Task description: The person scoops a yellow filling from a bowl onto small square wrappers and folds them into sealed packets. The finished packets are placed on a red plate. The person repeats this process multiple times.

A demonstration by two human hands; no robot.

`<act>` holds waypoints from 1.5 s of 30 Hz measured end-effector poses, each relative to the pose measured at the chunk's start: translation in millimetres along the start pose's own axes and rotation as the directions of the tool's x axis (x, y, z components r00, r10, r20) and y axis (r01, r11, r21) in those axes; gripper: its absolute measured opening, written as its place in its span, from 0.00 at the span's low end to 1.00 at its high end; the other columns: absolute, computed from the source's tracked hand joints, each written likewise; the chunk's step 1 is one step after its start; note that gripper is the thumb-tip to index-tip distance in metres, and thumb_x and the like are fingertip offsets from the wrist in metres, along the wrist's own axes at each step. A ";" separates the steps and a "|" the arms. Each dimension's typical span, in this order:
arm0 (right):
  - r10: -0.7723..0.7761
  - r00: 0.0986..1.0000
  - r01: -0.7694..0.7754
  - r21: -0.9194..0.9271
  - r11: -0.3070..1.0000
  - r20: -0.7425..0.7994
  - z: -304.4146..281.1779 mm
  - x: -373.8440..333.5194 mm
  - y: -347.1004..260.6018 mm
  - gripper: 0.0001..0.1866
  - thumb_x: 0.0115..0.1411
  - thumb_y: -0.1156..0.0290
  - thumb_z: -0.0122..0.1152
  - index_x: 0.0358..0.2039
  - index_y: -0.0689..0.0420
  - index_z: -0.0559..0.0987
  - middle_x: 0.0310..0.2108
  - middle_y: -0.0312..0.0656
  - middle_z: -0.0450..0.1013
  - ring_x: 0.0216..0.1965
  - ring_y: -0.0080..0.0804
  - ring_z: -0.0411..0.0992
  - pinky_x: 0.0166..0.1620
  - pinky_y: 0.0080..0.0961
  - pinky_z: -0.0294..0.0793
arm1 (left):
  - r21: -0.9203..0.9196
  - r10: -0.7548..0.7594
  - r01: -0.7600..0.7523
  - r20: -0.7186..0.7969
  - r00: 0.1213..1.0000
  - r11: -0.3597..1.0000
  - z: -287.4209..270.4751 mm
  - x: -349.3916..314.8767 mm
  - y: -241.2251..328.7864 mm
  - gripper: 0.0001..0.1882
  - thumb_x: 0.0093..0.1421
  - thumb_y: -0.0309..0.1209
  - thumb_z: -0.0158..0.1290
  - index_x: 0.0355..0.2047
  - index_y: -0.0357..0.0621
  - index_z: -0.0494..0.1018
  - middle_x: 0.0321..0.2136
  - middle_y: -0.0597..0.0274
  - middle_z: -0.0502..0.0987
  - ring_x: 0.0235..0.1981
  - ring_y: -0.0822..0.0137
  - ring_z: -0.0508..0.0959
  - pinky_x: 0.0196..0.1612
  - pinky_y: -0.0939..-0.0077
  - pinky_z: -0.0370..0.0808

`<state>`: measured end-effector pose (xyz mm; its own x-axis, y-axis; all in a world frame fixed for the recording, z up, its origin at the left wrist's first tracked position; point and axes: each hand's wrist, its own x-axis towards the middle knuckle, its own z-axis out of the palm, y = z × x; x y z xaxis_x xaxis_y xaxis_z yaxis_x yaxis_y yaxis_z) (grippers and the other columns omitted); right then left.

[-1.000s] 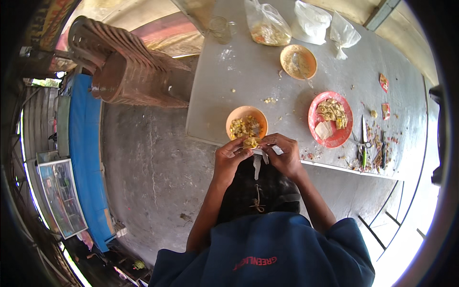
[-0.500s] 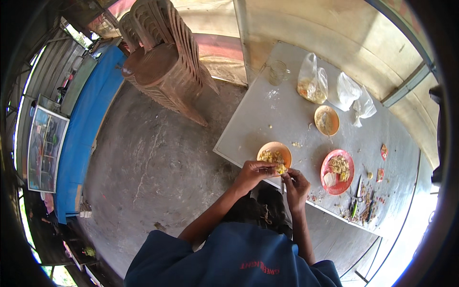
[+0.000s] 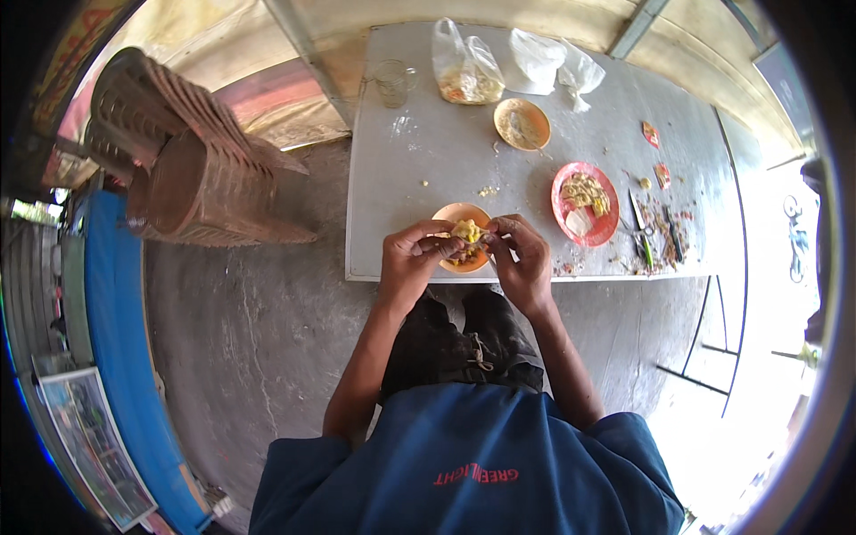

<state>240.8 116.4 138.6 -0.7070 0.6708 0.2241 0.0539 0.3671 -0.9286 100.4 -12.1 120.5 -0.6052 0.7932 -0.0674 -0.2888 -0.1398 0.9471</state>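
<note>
Over an orange bowl (image 3: 452, 211) at the table's near edge, both of my hands are closed on a small yellow piece of food (image 3: 467, 231). My left hand (image 3: 412, 260) pinches it from the left with thumb and fingers. From the other side my right hand (image 3: 522, 260) pinches it too, fingers bent. More yellow bits lie in the bowl, largely hidden behind my hands. To the right, a red plate (image 3: 603, 234) bears pale yellow strips and a flat white piece.
Farther back stand a second orange bowl (image 3: 522, 125) with whitish residue, knotted plastic bags (image 3: 538, 62) and a glass mug (image 3: 390, 85). A knife (image 3: 637, 210), green-handled scissors (image 3: 646, 250) and scraps lie at right. Stacked brown chairs (image 3: 201, 178) stand left.
The view has turned, so the table now sits squarer in front of me. Both hands keep hold of the yellow piece above the bowl, with the right hand's fingers now bent closer around it.
</note>
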 end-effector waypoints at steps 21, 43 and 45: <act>-0.241 0.970 0.220 -0.348 0.911 -0.020 19.8 1.6 -17.6 0.19 0.55 0.80 0.70 0.48 0.54 0.84 0.42 0.48 0.80 0.40 0.46 0.82 0.42 0.35 0.84 | 0.087 -0.052 0.038 0.155 0.987 0.995 -29.0 25.9 10.1 0.09 0.64 0.14 0.55 0.45 0.29 0.79 0.39 0.56 0.83 0.42 0.68 0.84 0.49 0.76 0.82; -0.267 0.957 0.288 -0.521 0.803 0.117 -9.5 -8.3 -16.6 0.22 0.55 0.84 0.62 0.50 0.54 0.84 0.43 0.45 0.76 0.38 0.37 0.81 0.38 0.32 0.84 | 0.116 -0.049 0.019 0.269 0.962 0.993 -7.7 34.0 7.9 0.11 0.64 0.19 0.58 0.47 0.31 0.80 0.43 0.55 0.83 0.45 0.67 0.83 0.52 0.73 0.81; -0.374 0.921 0.375 -0.488 0.788 0.105 -5.1 -4.8 -5.2 0.22 0.53 0.85 0.63 0.48 0.53 0.85 0.44 0.44 0.76 0.38 0.35 0.81 0.38 0.31 0.84 | 0.102 -0.049 0.025 0.240 0.969 0.994 -13.3 27.5 1.1 0.11 0.64 0.19 0.59 0.47 0.31 0.80 0.44 0.54 0.83 0.45 0.68 0.83 0.52 0.74 0.81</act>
<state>247.5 114.6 143.8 -0.7454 0.4134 0.5230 0.1211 0.8554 -0.5035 73.5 1.6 115.5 -0.3944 0.9182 -0.0361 -0.2264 -0.0590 0.9722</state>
